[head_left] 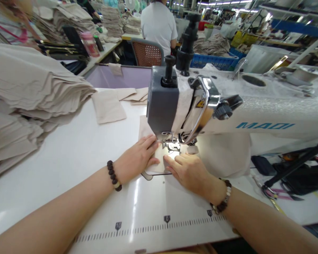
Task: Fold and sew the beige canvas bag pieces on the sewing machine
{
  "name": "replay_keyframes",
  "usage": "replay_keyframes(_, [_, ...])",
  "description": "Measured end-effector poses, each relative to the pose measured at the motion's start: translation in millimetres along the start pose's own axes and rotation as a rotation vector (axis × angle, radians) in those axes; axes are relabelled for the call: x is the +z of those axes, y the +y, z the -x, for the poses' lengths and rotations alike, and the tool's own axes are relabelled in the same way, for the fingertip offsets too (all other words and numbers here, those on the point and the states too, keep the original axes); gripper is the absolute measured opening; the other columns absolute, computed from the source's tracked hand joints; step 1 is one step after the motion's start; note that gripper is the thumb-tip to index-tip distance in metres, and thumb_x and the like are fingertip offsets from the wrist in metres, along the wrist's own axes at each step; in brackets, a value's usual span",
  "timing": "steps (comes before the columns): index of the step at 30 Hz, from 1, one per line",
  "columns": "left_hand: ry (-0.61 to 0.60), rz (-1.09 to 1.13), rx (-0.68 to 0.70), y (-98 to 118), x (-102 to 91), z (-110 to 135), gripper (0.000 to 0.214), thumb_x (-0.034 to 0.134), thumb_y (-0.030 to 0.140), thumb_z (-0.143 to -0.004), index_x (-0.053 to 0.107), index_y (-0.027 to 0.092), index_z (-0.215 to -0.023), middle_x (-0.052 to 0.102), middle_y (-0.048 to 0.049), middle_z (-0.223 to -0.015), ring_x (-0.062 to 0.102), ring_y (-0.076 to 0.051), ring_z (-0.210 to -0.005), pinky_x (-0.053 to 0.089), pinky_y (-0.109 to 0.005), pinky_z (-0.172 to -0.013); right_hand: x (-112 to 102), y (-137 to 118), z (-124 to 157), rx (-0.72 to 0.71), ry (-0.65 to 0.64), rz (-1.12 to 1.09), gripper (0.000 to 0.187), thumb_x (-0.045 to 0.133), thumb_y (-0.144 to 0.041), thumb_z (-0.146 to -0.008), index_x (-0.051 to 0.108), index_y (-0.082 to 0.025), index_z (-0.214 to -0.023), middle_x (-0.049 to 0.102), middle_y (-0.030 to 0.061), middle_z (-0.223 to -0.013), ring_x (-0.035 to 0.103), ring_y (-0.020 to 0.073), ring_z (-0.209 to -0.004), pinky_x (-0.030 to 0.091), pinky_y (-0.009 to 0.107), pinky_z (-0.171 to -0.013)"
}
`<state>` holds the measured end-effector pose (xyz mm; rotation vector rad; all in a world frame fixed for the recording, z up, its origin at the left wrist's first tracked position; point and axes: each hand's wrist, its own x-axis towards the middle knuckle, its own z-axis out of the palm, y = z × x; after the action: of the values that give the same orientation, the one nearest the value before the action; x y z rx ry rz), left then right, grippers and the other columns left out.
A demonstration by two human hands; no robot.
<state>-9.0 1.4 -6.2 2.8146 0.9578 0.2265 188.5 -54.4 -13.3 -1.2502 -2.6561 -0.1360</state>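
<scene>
A white sewing machine with a grey head stands over the white table. Under its presser foot lies a small beige fabric piece. My left hand rests flat on the left part of that piece, fingers stretched toward the needle. My right hand lies flat on the piece just in front of the presser foot, fingers extended and together. Both wrists wear dark bead bracelets.
A tall stack of beige fabric fills the left side. Loose beige pieces lie behind the machine. Scissors and dark tools sit at the right. A person in a white shirt sits ahead, back turned. A ruler scale marks the table's front edge.
</scene>
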Motion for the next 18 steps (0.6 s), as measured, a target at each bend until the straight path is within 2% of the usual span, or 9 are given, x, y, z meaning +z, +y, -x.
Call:
replay_keyframes(6, [0.003,0.026,0.006,-1.2,-1.6,-0.3,0.037,0.047,0.033,-0.087,0.051,0.006,-0.112,0.049,-0.0159,-0.111,0.043,-0.029,-0.111,0.040,-0.045,-0.094,-0.3,-0.8,-0.3,0.011,-0.003,0.003,0.021,0.049,-0.026,-0.089,0.057,-0.015,-0.105,0.059,0.0014,-0.068,0.051,0.0155,-0.061,0.028,0.030,-0.058])
replay_keyframes(13, [-0.010,0.012,0.020,-2.2,-1.9,-0.8,0.039,0.046,0.033,-0.087,0.050,0.005,-0.113,0.048,-0.0182,-0.114,0.042,-0.030,-0.113,0.041,-0.046,-0.094,-2.3,-2.1,-1.9,0.020,0.002,0.004,0.019,0.047,-0.026,-0.090,0.058,-0.016,-0.102,0.059,0.0009,-0.066,0.050,0.0145,-0.058,0.024,0.030,-0.053])
replay_keyframes(18, [0.026,0.001,0.007,-4.3,-2.2,-2.3,0.034,0.048,0.031,-0.087,0.052,0.008,-0.111,0.051,-0.0158,-0.111,0.046,-0.028,-0.109,0.042,-0.046,-0.092,-1.5,-1.7,-2.9,0.026,0.032,0.021,0.021,0.050,-0.024,-0.088,0.058,-0.013,-0.105,0.060,0.0020,-0.065,0.050,0.0147,-0.057,0.023,0.030,-0.053])
